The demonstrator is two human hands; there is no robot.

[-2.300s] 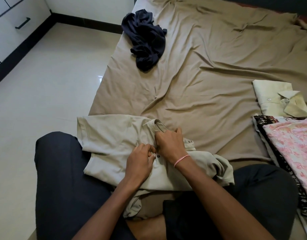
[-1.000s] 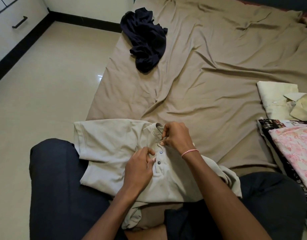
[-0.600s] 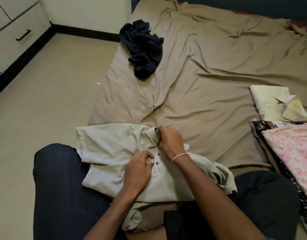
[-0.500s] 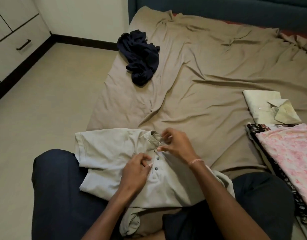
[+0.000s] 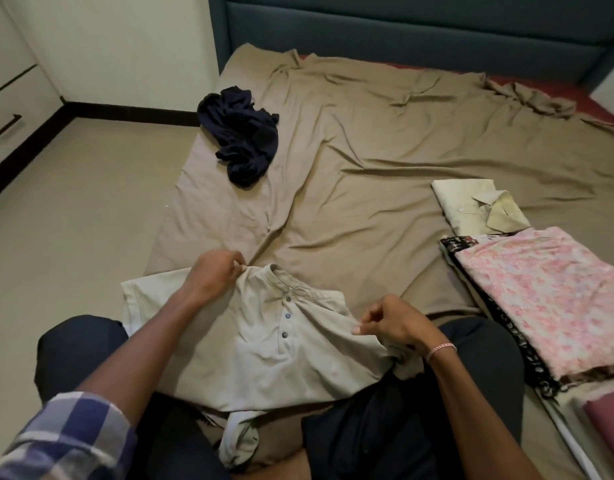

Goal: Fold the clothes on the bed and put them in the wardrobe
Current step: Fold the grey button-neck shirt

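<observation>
The bed [image 5: 385, 174], under a creased tan sheet, spread away from both hands and served as the folding surface. To the outer side of the right hand's pinch lay the finished work: a pink floral cloth [image 5: 547, 296] stacked on a black patterned piece [image 5: 502, 327], and beyond them a folded pale yellow shirt [image 5: 471, 206]. They were probably parked there so they could be carried off together.

Between the two grips, across the person's lap and the near edge of the bed, lay the grey shirt [image 5: 264, 362], front up, with its collar pointing away from the body. Well beyond the left hand's pinch, a navy garment [image 5: 243, 136] sat crumpled and unfolded, seemingly the last one waiting.

The left hand [image 5: 213, 277] had thumb and fingertips closed on the shoulder cloth just beside the collar. The right hand [image 5: 392, 323], with a bracelet [image 5: 441, 348] at its wrist, nipped the opposite shoulder seam between thumb and forefinger, the other fingers curled. Held wide apart at matching points, the grips seemed meant to draw the chest flat and square before any fold.

Midway between them ran the buttons [image 5: 286, 317]. They looked fastened, which would keep the placket from gaping.
</observation>
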